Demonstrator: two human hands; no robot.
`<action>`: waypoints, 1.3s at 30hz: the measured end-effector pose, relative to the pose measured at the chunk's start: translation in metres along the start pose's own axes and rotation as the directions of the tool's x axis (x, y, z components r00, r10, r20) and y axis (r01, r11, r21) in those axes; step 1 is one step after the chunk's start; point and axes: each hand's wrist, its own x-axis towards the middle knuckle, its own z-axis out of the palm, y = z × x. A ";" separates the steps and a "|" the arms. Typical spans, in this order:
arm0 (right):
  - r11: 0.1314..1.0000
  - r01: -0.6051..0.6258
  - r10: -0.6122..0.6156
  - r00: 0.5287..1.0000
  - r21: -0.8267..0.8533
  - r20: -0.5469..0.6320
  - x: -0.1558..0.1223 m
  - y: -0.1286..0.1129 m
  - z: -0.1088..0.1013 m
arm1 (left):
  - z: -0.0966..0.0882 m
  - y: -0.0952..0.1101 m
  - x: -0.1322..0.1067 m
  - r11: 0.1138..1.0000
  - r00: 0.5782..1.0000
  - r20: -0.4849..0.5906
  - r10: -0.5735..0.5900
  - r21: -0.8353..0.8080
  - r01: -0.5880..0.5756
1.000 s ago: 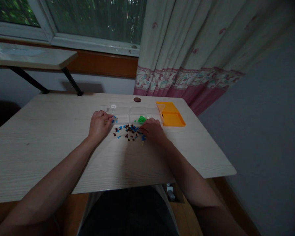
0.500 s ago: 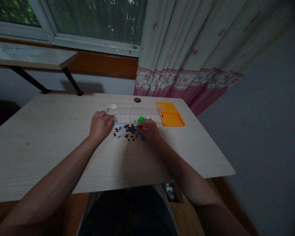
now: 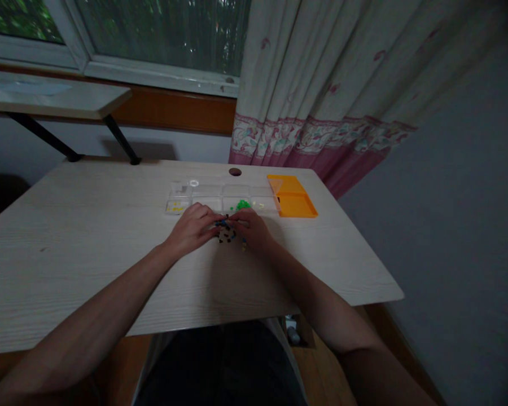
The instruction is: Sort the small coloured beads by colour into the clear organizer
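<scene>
Small brown and blue plastic pieces [image 3: 226, 235] lie in a loose pile on the desk, partly covered by both hands. My left hand [image 3: 196, 228] reaches over the pile's left side, its thumb and fingers drawn in around the pieces. From the right, my right hand [image 3: 253, 228] meets it with fingers bent at the pile's far edge. What either hand pinches is too small to make out. Just behind stands a clear divided box [image 3: 207, 202], with green pieces [image 3: 242, 204] in one compartment and yellow pieces [image 3: 175, 207] in the leftmost front one.
An open orange case [image 3: 297, 205] lies at the right end of the clear box. The pale wooden desk [image 3: 110, 242] has a round cable hole [image 3: 235, 172] near its back edge. A raised shelf [image 3: 55, 96] stands at the back left, and a curtain [image 3: 317, 101] hangs behind.
My left hand has moved right from the box's front left corner to the pile, uncovering the yellow pieces. My right hand has shifted slightly and stays by the pile.
</scene>
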 end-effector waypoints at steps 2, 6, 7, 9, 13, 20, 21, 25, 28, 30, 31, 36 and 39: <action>1.000 0.004 -0.004 1.000 0.014 0.024 0.000 -0.002 0.001 | 0.001 -0.001 -0.001 1.000 1.000 -0.003 0.017 0.003 -0.017; 1.000 0.002 -0.003 0.998 0.016 0.068 0.000 -0.003 0.003 | 0.002 -0.003 -0.002 0.999 0.999 -0.027 0.021 0.025 -0.021; 1.000 0.008 -0.009 0.997 0.018 0.077 0.000 -0.002 0.004 | 0.002 -0.003 -0.001 0.999 0.999 -0.032 0.026 0.027 -0.026; 0.999 0.028 -0.030 0.996 0.021 0.084 -0.001 -0.002 0.004 | 0.001 -0.003 -0.001 0.999 0.998 -0.041 0.039 0.029 -0.038; 0.999 0.048 -0.048 0.996 -0.008 0.073 -0.001 0.000 0.001 | -0.001 -0.002 0.001 0.999 0.998 -0.059 0.034 0.041 -0.031; 0.897 -0.036 0.052 0.998 -0.440 0.023 0.001 0.010 -0.013 | -0.007 -0.019 -0.002 0.986 0.974 -0.186 -0.125 0.086 0.143; 0.872 -0.034 0.066 0.997 -0.489 0.048 0.001 0.010 -0.014 | -0.008 -0.022 -0.002 0.980 0.966 -0.203 -0.158 0.084 0.178; 0.818 0.012 0.076 0.989 -0.575 0.129 -0.002 0.007 -0.016 | -0.012 -0.034 -0.005 0.948 0.929 -0.249 -0.273 0.098 0.304; 0.807 0.039 0.066 0.986 -0.590 0.156 -0.005 0.004 -0.017 | -0.013 -0.042 -0.007 0.921 0.896 -0.300 -0.328 0.110 0.374; 0.794 0.044 0.079 0.981 -0.607 0.175 -0.005 0.003 -0.018 | -0.012 -0.045 -0.008 0.908 0.881 -0.319 -0.349 0.115 0.402; 0.785 0.049 0.084 0.979 -0.618 0.184 -0.005 0.003 -0.018 | -0.011 -0.047 -0.009 0.904 0.878 -0.321 -0.356 0.118 0.410; 0.745 0.105 0.053 0.975 -0.658 0.216 -0.003 0.001 -0.018 | -0.008 -0.049 -0.011 0.907 0.886 -0.318 -0.338 0.143 0.397; 0.742 0.125 0.031 0.975 -0.658 0.220 -0.002 -0.002 -0.017 | -0.007 -0.050 -0.012 0.904 0.895 -0.293 -0.336 0.168 0.394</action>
